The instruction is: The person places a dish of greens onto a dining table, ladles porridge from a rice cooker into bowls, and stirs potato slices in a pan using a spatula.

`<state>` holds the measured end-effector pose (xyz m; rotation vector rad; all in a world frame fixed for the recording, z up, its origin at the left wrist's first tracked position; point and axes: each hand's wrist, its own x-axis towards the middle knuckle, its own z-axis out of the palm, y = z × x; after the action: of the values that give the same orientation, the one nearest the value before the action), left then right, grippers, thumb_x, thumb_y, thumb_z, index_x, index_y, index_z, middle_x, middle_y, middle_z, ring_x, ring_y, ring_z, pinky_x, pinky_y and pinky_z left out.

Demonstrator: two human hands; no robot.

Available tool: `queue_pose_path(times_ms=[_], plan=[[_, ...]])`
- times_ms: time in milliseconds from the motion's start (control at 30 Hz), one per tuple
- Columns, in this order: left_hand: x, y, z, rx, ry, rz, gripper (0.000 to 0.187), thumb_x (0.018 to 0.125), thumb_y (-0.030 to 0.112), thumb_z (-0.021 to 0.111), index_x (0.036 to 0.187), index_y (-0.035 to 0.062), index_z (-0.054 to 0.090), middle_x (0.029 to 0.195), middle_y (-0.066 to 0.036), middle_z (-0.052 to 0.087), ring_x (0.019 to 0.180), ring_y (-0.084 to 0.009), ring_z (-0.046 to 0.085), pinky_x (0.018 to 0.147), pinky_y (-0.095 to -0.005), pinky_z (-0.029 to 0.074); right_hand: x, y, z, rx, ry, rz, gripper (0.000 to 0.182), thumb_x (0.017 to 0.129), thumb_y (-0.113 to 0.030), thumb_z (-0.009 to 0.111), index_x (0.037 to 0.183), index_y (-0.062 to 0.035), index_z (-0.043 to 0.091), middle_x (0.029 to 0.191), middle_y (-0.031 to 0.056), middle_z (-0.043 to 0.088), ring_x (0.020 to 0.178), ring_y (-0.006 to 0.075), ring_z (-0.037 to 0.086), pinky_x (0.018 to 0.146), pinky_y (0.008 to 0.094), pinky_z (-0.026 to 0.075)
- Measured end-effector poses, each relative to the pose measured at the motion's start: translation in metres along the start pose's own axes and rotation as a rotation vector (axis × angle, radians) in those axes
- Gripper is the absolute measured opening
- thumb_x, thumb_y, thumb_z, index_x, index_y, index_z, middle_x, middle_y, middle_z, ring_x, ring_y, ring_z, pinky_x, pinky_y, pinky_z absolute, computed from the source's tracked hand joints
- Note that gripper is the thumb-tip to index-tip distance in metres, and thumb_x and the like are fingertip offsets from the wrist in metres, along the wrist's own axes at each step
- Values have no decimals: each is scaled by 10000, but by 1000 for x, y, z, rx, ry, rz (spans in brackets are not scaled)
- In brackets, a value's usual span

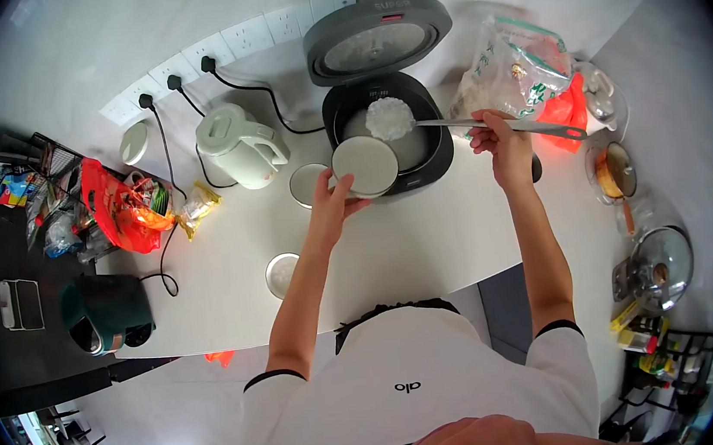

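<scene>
My left hand (335, 206) holds a round white bowl (365, 167) over the front left rim of the rice cooker (441, 146). In my right hand (500, 145) is the handle of a long metal ladle (452, 123), with fingers closed round it. White rice (390, 119) is heaped on the ladle's head, above the cooker's pot and just behind the bowl. More white food shows in the pot, partly hidden by bowl and ladle. The cooker's lid (377, 45) stands raised. Another bowl (304, 184) rests on the counter beside my left hand, partly covered by it.
A small bowl (282, 275) sits near my left forearm. The pale kettle (242, 144) stands left of the cooker, with black cords along the wall sockets (246, 37). Plastic bags (517, 67) lie to the right. A pot (614, 169) and a glass lid (662, 267) line the right side.
</scene>
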<state>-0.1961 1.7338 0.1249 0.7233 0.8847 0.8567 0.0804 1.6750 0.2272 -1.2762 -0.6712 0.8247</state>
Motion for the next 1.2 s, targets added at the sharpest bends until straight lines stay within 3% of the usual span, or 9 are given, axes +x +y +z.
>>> queue_pose_path(times_ms=[200,333,500,567,667,833,933,1033,1200], plan=[[34,-7,24,-120,-111,31,580,894,204,615,1334,0,297,1073,-164,579,874,-255,655,743,-309,592,-36,5,3,-177,-283,-270,177,905,-59,536,994,61,632,758,122,636,616,182,623,582,282,523],[33,-10,23,-166,-111,32,561,901,208,604,1329,5,304,1097,-156,570,876,-255,654,745,-306,592,-65,11,0,-764,-499,-860,230,816,62,594,1034,-3,628,912,111,642,755,197,629,639,279,520],[33,-18,15,-198,-124,33,544,907,212,596,1323,11,309,1134,-151,556,883,-252,654,759,-311,590,-75,25,-5,-795,-504,-969,211,840,17,613,1050,2,623,931,118,634,759,205,635,655,276,528],[32,-18,13,-195,-123,51,542,910,212,591,1325,12,305,1135,-154,556,895,-256,652,770,-316,588,-68,36,-3,-346,-305,-614,139,901,-48,563,990,38,627,889,141,635,718,204,627,644,291,524],[30,-18,9,-165,-81,62,537,914,212,585,1326,17,300,1145,-157,551,914,-261,648,788,-325,583,-44,29,4,64,46,-155,289,964,-204,522,1016,68,604,851,144,632,713,177,629,638,297,525],[23,-17,-5,-126,-19,84,520,919,213,577,1323,37,300,1167,-151,541,935,-256,645,801,-335,575,9,85,-8,-236,-66,-260,205,957,-142,534,1010,31,631,827,105,651,658,172,629,620,284,528],[15,-16,-15,-102,-8,86,502,923,222,573,1316,46,315,1170,-144,540,926,-248,648,793,-337,574,28,119,-15,-700,-270,-676,166,945,-121,553,997,7,645,812,75,653,636,152,618,603,267,520],[8,-15,-22,-101,18,94,480,928,229,566,1307,51,331,1163,-137,543,914,-244,652,788,-336,573,30,134,-20,-862,-333,-647,149,933,-120,569,984,-6,649,778,59,647,635,142,617,583,254,511],[-1,-15,-34,-99,45,111,427,935,221,552,1279,59,358,1149,-124,550,894,-235,657,782,-337,576,31,142,-19,-192,-146,49,140,888,-102,597,940,19,645,720,82,630,587,151,619,530,243,519]])
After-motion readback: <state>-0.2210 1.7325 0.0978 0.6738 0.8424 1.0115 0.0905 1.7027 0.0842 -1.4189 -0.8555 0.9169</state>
